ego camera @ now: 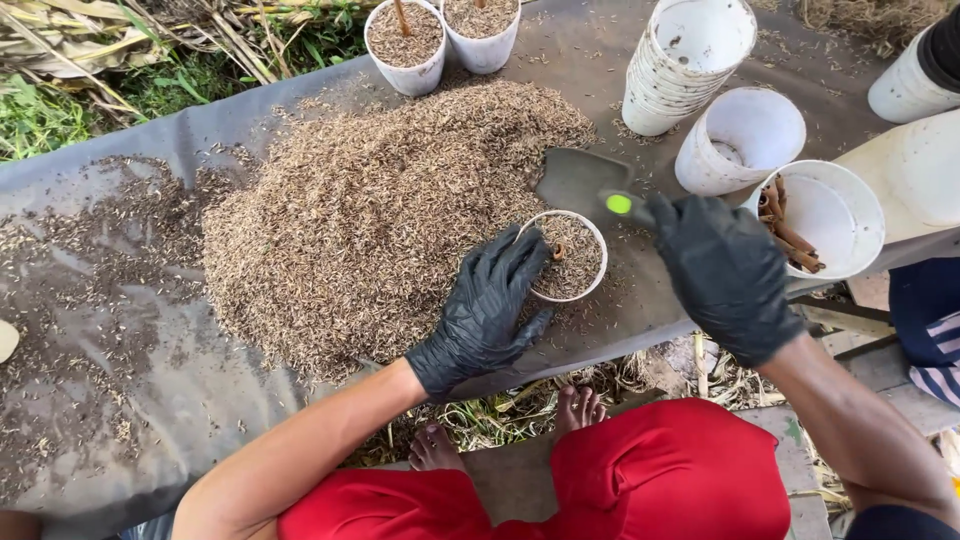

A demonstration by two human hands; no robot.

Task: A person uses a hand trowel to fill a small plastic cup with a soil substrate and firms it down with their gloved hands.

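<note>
Looking down from the head camera: the left hand, in a black glove, wraps its fingers around the near side of a small white cup, steadying it where it stands on the grey sheet. The cup is filled almost to the rim with brown husk mix, and a short brown stick pokes out of it. The right hand, also black-gloved, is closed around the handle of a dark trowel; the blade sits just above and behind the cup, touching the edge of the big husk pile. That pile spreads over the sheet to the left of the cup, with loose bits scattered further out. Two filled white cups stand at the far edge of the pile, each with a stick in it. On the right, a stack of empty white cups, one single empty cup lying beside it, and a white bucket holding brown sticks right next to the right hand. Red shorts and bare feet show underneath the sheet edge.
</note>
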